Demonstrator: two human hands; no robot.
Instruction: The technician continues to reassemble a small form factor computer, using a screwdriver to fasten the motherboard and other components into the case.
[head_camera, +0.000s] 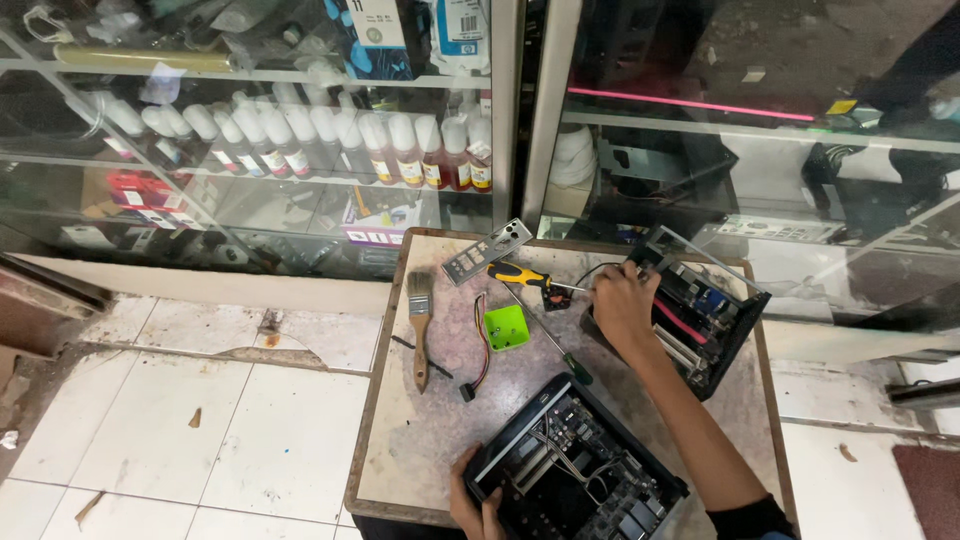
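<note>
My left hand (472, 505) grips the near left corner of an open black computer case (575, 470) with a circuit board inside, lying at the table's front edge. My right hand (620, 305) reaches across to a second black metal chassis part (700, 310) with a red cable, and its fingers rest on that part's left edge by a black wire. A yellow-and-black screwdriver (520, 274) lies just left of that hand. A second thin screwdriver with a green handle (560, 350) lies between the two cases.
A small marbled table (430, 430) also carries a paintbrush (419, 325), a silver port plate (487, 250), a green plastic piece (506, 327) and a coloured cable (478, 360). Glass display cabinets with ink bottles (300, 140) stand behind. White tiled floor (200, 430) lies to the left.
</note>
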